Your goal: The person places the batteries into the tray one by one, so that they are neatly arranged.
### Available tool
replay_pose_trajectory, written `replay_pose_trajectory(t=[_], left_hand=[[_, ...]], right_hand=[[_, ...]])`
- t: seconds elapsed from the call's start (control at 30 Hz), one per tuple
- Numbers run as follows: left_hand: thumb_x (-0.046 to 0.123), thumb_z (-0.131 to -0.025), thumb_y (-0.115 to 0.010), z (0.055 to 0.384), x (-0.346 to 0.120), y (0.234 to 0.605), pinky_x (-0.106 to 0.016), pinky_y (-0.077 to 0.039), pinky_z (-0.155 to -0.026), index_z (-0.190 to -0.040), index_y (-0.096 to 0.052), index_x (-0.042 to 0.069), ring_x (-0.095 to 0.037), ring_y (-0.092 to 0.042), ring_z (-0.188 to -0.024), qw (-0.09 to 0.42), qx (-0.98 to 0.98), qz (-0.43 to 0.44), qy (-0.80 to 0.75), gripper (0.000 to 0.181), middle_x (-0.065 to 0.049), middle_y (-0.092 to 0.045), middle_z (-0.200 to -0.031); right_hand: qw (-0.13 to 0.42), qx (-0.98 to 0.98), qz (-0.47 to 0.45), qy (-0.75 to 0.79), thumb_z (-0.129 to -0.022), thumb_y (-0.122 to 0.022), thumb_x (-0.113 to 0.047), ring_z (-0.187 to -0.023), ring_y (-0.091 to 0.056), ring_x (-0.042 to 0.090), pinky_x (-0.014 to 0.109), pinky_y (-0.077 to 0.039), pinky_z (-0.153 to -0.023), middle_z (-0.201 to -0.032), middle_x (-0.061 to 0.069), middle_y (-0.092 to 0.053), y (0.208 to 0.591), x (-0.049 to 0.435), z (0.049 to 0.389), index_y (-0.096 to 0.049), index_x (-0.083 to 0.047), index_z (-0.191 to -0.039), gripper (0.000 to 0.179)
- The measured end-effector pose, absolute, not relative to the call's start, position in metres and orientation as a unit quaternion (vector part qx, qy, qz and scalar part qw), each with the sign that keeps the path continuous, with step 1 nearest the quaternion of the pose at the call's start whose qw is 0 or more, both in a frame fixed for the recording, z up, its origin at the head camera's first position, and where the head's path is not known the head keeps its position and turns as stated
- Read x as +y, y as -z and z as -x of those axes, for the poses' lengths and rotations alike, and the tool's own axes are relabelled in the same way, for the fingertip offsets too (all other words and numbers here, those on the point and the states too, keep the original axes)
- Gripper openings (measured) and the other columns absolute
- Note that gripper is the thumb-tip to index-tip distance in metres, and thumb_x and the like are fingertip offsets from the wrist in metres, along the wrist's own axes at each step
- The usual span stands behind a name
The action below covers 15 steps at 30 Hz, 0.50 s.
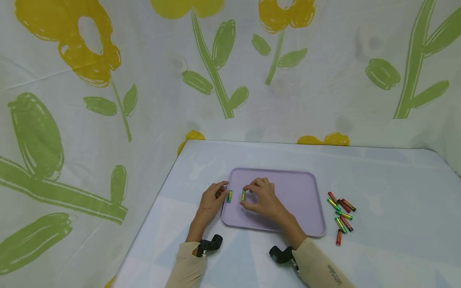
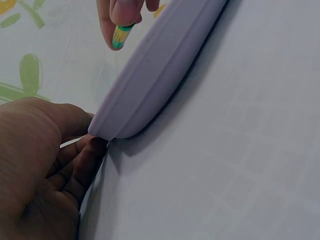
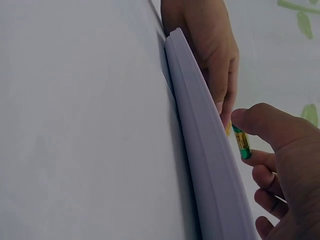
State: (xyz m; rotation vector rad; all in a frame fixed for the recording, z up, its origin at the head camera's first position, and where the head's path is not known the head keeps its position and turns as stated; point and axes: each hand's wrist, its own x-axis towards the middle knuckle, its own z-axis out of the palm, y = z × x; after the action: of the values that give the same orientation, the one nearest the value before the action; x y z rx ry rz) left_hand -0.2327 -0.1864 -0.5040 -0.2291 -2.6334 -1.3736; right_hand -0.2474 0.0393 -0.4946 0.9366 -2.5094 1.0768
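Observation:
My right hand is over the left part of a lilac tray. Its thumb and index finger pinch a green-and-yellow battery by its two ends, the other fingers held off it. A second green battery lies along the tray's left rim, beside the fingers of my left hand. That left hand holds the tray's edge, with thumb at the rim and the other fingers curled below it in the left wrist view. In that view the pinched battery shows beyond the tray wall.
Right of the tray, several loose batteries, some red and some green, lie in a scattered group on the pale table. A curtain with yellow flowers and green leaves hangs behind and to the left.

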Motion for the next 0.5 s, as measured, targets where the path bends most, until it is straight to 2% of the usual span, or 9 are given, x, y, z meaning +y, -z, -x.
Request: replay_pose_trajectory(t=[0.5], left_hand=[[0.013,-0.100,-0.064,0.233,-0.187,0.503,-0.031,-0.050,-0.079,-0.133,-0.064,0.011,-0.014,-0.057,-0.089,0.077,-0.883,0.076,0.457,0.033,-0.002,-0.062,-0.103]], right_hand=[[0.109,-0.875,-0.315,-0.351,-0.078,-0.087,-0.031,-0.099,-0.045,0.021,0.044,-0.032,-0.083,-0.097,-0.001,-0.054,0.501,0.025,0.253,-0.074,-0.012,-0.107,0.037]])
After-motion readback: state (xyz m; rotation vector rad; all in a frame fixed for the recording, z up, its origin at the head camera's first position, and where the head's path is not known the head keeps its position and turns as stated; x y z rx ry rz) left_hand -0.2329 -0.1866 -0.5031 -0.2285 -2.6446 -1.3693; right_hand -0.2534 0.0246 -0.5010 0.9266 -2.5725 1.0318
